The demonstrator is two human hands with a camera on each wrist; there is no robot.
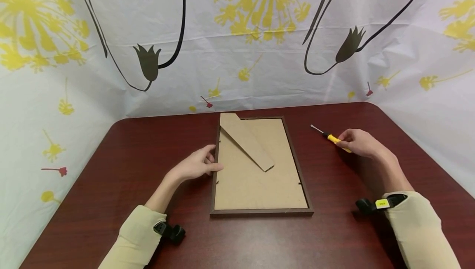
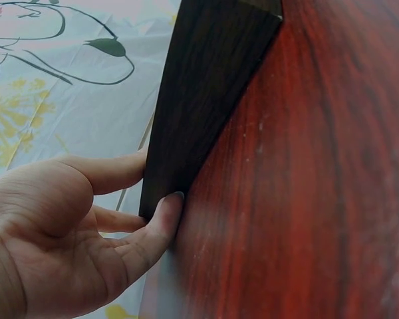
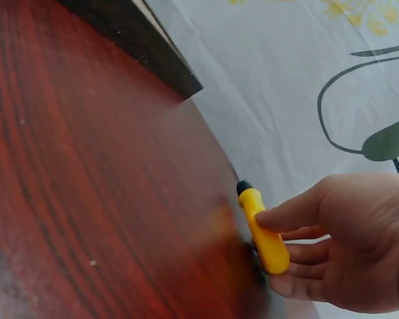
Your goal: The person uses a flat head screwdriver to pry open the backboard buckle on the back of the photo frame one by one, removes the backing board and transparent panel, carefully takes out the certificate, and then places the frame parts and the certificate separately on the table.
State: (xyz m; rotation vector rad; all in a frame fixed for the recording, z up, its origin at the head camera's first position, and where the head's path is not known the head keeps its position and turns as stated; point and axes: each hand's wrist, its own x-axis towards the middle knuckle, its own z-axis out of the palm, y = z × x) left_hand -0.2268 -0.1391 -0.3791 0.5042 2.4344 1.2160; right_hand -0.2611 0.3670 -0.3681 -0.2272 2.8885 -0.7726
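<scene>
Dark red surface carried frame, backing upward. Our left hand gripped frame's left edge, thumb over rim. Right of frame, our right hand pinched yellow screwdriver by handle; its tip pointed away from us.

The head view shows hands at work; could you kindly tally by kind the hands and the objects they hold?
Left hand and right hand: 2
Picture frame, counted with its stand: 1
Screwdriver: 1
Total: 4
</scene>
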